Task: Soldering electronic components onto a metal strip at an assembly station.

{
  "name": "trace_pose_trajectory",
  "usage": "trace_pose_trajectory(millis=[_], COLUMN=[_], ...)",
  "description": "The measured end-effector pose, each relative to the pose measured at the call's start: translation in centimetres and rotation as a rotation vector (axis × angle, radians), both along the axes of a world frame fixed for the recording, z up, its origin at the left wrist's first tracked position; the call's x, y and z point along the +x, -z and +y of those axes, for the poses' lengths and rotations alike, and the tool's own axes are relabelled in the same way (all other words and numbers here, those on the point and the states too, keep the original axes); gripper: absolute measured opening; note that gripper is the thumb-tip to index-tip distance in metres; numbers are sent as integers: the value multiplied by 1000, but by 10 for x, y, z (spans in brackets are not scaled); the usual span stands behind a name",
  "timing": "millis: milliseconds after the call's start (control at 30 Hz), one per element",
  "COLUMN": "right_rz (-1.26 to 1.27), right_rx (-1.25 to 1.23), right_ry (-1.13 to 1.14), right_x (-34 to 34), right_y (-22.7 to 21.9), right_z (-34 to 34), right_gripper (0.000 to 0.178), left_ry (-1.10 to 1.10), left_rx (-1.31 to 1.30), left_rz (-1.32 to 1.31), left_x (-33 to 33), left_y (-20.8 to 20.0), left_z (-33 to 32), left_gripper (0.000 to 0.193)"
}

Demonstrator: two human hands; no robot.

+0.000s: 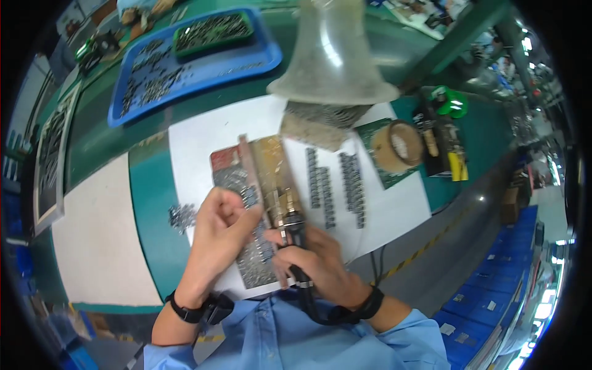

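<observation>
My right hand (330,265) is closed round the dark handle of a soldering iron (295,233), whose metal end points away from me. A cable runs back from the handle towards my right wrist. My left hand (216,231) is closed, thumb and fingers pinched together beside a row of small metal parts (263,248); what they hold, if anything, is too small to make out. That row lies along a reddish-brown strip (248,161) on a speckled grey plate (256,279). Beside the strip is a stained yellow-brown board (271,161), partly under the iron.
Loose metal parts (180,217) lie left of my left hand. Finished-looking rows of parts (351,185) lie on white paper (394,216). A translucent funnel-shaped hood (333,68) hangs ahead. A blue tray (271,57), a green tray (179,46) and a tan spool (385,154) stand around.
</observation>
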State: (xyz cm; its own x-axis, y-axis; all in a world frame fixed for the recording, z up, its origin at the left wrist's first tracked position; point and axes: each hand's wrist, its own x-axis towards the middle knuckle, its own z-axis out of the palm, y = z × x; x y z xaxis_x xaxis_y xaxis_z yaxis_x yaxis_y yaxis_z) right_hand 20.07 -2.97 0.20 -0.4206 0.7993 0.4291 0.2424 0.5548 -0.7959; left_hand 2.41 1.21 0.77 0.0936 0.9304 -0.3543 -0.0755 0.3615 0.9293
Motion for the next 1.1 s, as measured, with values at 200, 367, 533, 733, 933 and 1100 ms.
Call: trace_pose_trajectory(millis=[200, 367, 533, 733, 933, 1100], right_rz=[105, -3, 13, -43, -16, -74], right_rx=[12, 207, 256, 361, 324, 302], right_ry=[100, 232, 320, 390, 370, 419], right_x=[2, 11, -9, 10, -6, 2], right_y=[5, -2, -12, -19, -35, -35], right_z=[-14, -23, -36, -55, -59, -61], right_gripper=[29, 28, 20, 13, 14, 17], left_ry=[-267, -239, -346, -362, -296, -230], left_rx=[557, 1034, 1104, 1387, 1620, 1612], left_rz=[258, 520, 633, 661, 709, 553], left_x=[-27, -40, -119, -164, -153, -120], left_y=[-86, -141, -159, -162, -202, -190], left_z=[-44, -68, -137, -202, -176, -155], left_gripper=[18, 23, 24, 28, 35, 42])
